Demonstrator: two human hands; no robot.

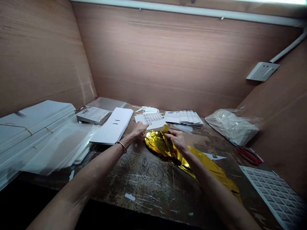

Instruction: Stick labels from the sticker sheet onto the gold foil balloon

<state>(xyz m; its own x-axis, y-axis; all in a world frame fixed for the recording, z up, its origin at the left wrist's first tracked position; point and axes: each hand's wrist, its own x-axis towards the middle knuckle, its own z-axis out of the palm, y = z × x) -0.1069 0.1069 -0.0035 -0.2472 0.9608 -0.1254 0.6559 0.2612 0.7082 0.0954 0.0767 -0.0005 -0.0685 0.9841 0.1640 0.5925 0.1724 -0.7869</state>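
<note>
A crumpled gold foil piece (163,145) lies on the worn dark table (148,179) and trails toward the near right under my right forearm. My right hand (177,140) rests on top of the foil, fingers pinched on its upper fold. My left hand (139,130), a metal bangle on its wrist, reaches to the edge of a white sticker sheet (151,119) just beyond the foil, fingertips touching that sheet's near corner. Whether those fingers grip it is unclear.
White cards (114,126) and stacked clear sleeves (57,143) fill the left side. More sticker sheets (183,117) lie at the back, a plastic bag of white pieces (231,126) and red scissors (249,155) at right, a label sheet (275,191) near right. Wooden walls enclose the table.
</note>
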